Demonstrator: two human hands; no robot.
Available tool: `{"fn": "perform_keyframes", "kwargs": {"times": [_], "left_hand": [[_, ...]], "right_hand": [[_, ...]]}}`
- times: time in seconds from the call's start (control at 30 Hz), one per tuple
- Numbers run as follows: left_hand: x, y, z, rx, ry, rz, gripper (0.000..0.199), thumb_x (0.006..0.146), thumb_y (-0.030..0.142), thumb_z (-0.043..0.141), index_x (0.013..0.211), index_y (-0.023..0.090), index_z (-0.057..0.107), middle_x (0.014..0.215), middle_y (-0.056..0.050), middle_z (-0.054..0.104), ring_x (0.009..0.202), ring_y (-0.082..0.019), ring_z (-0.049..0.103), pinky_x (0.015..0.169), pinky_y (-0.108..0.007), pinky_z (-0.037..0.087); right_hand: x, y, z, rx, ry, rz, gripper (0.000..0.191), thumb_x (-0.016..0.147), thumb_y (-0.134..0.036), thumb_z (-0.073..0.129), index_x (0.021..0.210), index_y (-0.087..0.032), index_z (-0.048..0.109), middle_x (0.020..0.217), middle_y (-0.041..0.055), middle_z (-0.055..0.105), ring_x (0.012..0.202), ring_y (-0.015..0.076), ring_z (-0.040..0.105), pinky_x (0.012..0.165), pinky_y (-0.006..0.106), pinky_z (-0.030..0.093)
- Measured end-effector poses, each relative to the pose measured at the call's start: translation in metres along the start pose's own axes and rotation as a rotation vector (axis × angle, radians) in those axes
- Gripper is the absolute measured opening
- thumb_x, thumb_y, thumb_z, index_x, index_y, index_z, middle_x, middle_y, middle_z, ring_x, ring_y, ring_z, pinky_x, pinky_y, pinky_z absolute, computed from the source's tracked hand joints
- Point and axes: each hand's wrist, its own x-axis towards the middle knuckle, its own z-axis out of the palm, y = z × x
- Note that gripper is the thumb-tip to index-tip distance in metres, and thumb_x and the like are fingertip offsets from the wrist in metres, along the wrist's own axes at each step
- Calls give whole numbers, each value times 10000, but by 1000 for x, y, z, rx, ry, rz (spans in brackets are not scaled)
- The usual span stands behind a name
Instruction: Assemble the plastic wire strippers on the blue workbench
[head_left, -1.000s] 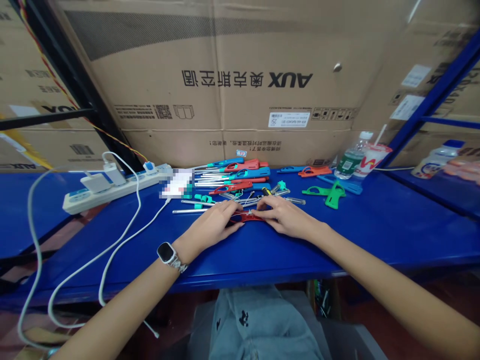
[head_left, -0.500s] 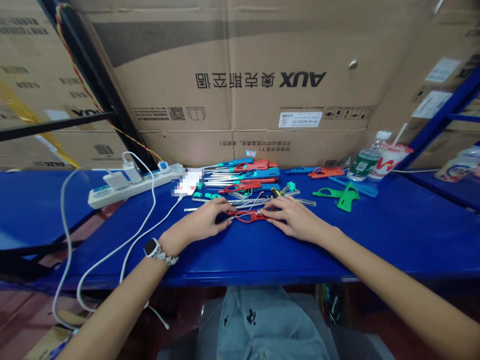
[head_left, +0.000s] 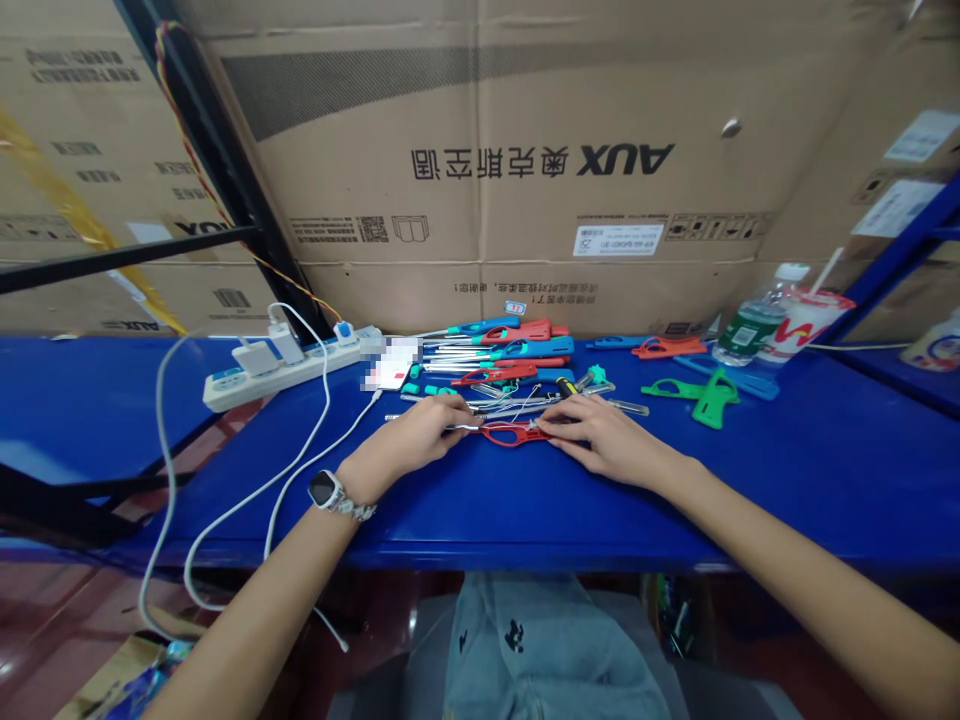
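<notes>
A red lighter casing (head_left: pixel 512 434) lies open side up in front of me, with a thin white wire (head_left: pixel 472 428) along it. My right hand (head_left: pixel 609 437) pinches the casing's right end between thumb and fingers. My left hand (head_left: pixel 417 432) is closed at the casing's left end, its fingertips on the wire; their exact hold is partly hidden. Just beyond my hands are metal tubes (head_left: pixel 517 405), small teal parts (head_left: pixel 442 391) and a screwdriver with a yellow-and-black handle (head_left: pixel 566 387), partly covered by my right hand.
Several long-nosed lighters (head_left: pixel 536 349) are piled at the back. Green casings (head_left: pixel 716 400) and an orange casing (head_left: pixel 667 347) lie to the right, near a bottle (head_left: pixel 742 335) and a paper cup (head_left: pixel 806 325). A power strip (head_left: pixel 300 372) and white cables (head_left: pixel 328 390) occupy the left. Cardboard (head_left: pixel 480 180) stands behind.
My left fingers have shifted slightly left off the casing's end, and a white wire end now shows at their tips. My right hand keeps its hold. The whole view has shifted a little.
</notes>
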Motion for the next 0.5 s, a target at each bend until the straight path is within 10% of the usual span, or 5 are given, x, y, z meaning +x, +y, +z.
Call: {"fn": "perform_keyframes", "kwargs": {"times": [0.5], "left_hand": [[-9,11,1,69,2,-31,317,1033,165,461,1224,215,709,1125,-94,666,1016,-229,643,894,-379,550]], "right_hand": [[1,0,1,-26,-4,1,313,1026,-236,529,1284,-243,706,1252,110,697,1129,280,638,966,541,514]]}}
